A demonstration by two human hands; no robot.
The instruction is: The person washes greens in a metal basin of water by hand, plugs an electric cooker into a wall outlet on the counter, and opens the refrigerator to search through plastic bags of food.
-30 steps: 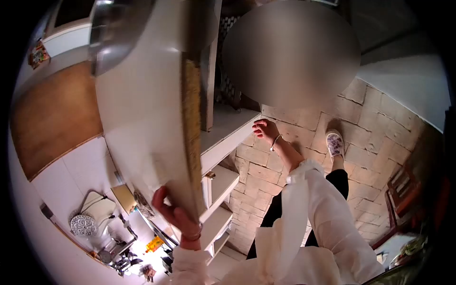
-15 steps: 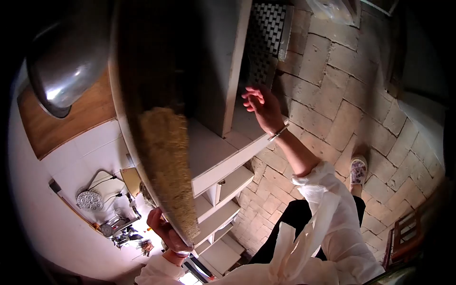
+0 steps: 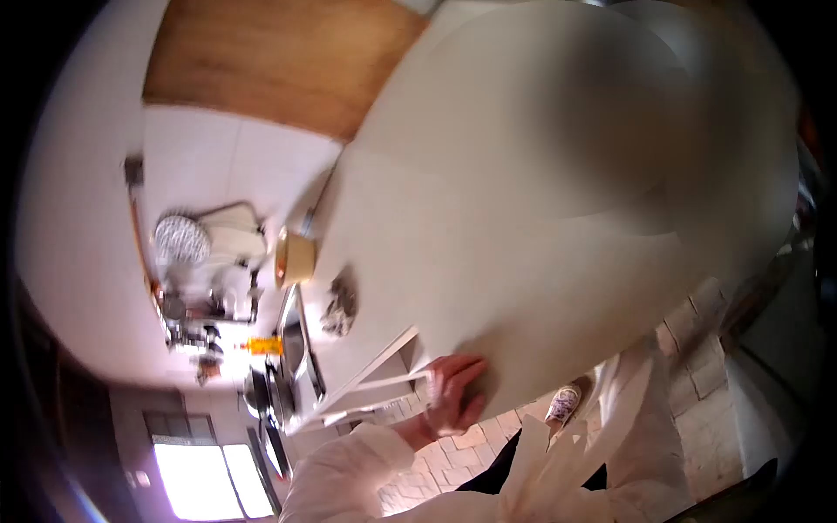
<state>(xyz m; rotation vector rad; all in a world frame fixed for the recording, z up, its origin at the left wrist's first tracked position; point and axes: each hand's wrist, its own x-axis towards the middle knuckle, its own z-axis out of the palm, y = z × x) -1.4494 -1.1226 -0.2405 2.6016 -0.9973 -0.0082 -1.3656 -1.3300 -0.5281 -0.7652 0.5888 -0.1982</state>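
Note:
A pale countertop (image 3: 488, 235) fills the middle of the head view, softened by motion. My left hand (image 3: 453, 397) rests at its near edge, the fingers slightly bent on the top and the thumb held apart from them. Nothing shows between them. Just left of this hand lie the open shelves (image 3: 392, 362) below the counter. My right sleeve (image 3: 641, 410) reaches up to the counter's edge, and the right hand is hidden past it. A crumpled dark-and-white thing (image 3: 340, 305) sits on the countertop, too blurred to name.
A large blurred dark patch (image 3: 645, 131) covers the upper right of the counter. To the left are a beige container (image 3: 295, 257), a yellow-orange bottle (image 3: 263, 346) and a dark pan (image 3: 270, 392). A wooden panel (image 3: 279, 61) is above; brick floor (image 3: 471, 449) lies below.
My view has risen from the shelf space under the counter to the countertop. The right hand, seen under the counter before, has gone out of sight. My left hand stays at the counter's edge.

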